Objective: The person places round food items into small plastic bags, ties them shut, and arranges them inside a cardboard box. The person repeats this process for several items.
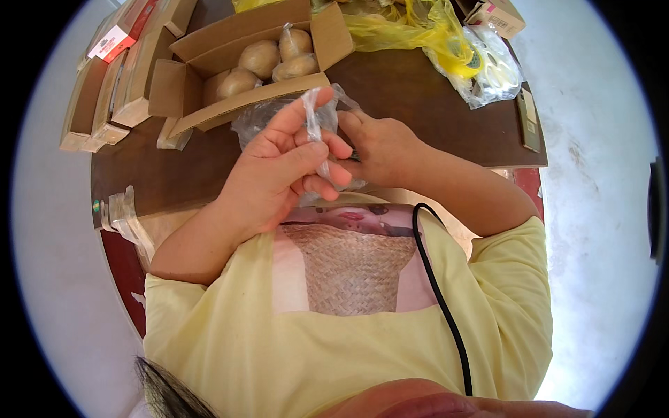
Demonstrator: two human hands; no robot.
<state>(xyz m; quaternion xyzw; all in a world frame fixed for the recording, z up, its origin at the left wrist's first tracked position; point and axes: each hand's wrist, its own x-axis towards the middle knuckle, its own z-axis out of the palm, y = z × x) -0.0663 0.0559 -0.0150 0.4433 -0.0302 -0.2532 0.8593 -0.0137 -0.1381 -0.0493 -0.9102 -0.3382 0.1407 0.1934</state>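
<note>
Clear plastic film point(312, 117) runs twisted around the raised index finger of my left hand point(287, 162), and the thumb presses on it. My right hand point(384, 146), fingers curled, is just to the right at the same crumpled clear plastic bag point(256, 120); its fingertips are partly hidden. What lies inside the bag between the hands cannot be made out. Beyond them stands an open cardboard box point(251, 104) with several round brown items, at least some in clear bags, such as the one at the box's middle point(260, 59).
Cardboard boxes point(138, 78) stand at the left of the dark table point(407, 78). Yellow plastic bags point(387, 31) lie at the back. White-handled scissors point(494, 70) rest on clear plastic at the right, near a phone point(529, 123) by the edge. A black cord point(444, 298) hangs over the shirt.
</note>
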